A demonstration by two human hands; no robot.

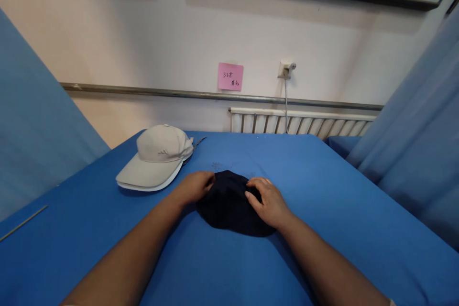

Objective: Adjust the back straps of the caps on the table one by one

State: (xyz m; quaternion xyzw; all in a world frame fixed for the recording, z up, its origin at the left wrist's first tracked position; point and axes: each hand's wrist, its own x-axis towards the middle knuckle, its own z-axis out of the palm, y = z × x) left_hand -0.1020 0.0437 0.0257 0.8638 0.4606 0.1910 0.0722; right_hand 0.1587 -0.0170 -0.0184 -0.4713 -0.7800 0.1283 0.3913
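Note:
A dark navy cap [233,208] lies on the blue-covered table in front of me, its brim curving toward me. At its left edge, my left hand [196,186] is closed on the fabric with curled fingers, partly hidden by the cap. On the opposite side, my right hand [268,201] grips the cap from above, thumb and fingers bent over the cloth. To the left of my left hand sit stacked light caps, a beige one [161,146] on top with a small logo and a white brim [158,186] showing beneath.
The blue cloth [351,229] covers the table. A thin stick [23,224] lies at its left edge. Blue curtains hang at left [39,119] and right [423,153]. Behind are a metal rail [161,92], a radiator [304,122], a plugged-in socket [285,70] and a pink note [230,76].

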